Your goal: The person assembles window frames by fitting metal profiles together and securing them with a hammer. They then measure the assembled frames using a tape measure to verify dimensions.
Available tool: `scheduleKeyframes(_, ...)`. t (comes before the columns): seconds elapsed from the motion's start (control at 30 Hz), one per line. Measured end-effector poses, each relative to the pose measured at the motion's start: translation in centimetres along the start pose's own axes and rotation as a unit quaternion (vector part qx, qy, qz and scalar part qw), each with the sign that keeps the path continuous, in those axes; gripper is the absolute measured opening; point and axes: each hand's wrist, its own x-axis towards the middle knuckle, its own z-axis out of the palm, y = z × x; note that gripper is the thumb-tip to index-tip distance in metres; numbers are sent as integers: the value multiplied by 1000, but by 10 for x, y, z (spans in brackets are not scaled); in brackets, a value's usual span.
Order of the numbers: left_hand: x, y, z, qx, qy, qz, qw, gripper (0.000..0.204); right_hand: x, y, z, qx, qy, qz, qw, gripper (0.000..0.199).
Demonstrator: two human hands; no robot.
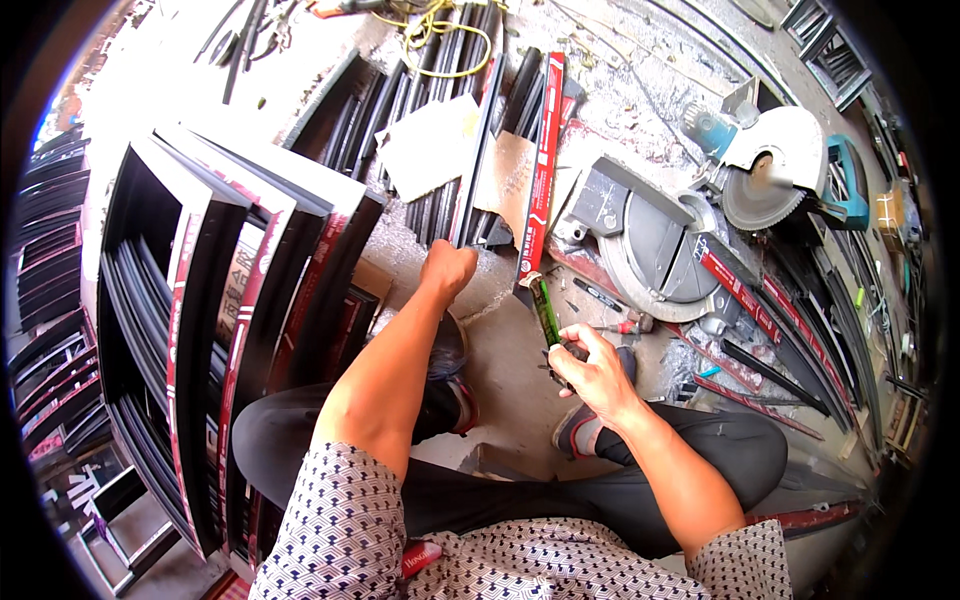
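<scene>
My left hand (448,270) is closed around the near end of a long dark frame strip (473,180), which slopes up and away over the pile. In my right hand (588,372) is a dark tool with a green strip (545,312) that looks like a tape measure. Its body is mostly hidden by my fingers. The green strip points away from me and meets the near end of a frame strip with a red printed covering (541,170). Both hands are above the floor between my knees.
A mitre saw (765,180) with a bare blade stands at the right, beside its grey base (640,235). Stacked dark frames (210,230) rise close at my left. Cardboard (508,175), white sheet (430,145), yellow cord (447,72) and more strips (765,310) lie around.
</scene>
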Motion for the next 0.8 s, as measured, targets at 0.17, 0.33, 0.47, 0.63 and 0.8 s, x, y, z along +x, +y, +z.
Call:
scheduleKeyframes(0.17,-39,1,-35,-71,-25,43,996,48,-4,-10,5,13,-17,-16,1000,40)
scheduleKeyframes(0.33,-115,28,-92,10,66,152,986,37,-6,-14,7,24,-16,-62,998,36)
scheduleKeyframes(0.47,-161,46,-159,73,77,242,964,46,-15,-22,13,14,-7,-91,996,37)
scheduleKeyframes(0.63,-228,56,-258,92,130,254,954,70,-19,-19,8,-11,2,-113,993,40)
scheduleKeyframes(0.8,-232,4,-351,109,190,247,944,80,-24,-19,0,-23,21,-111,993,41)
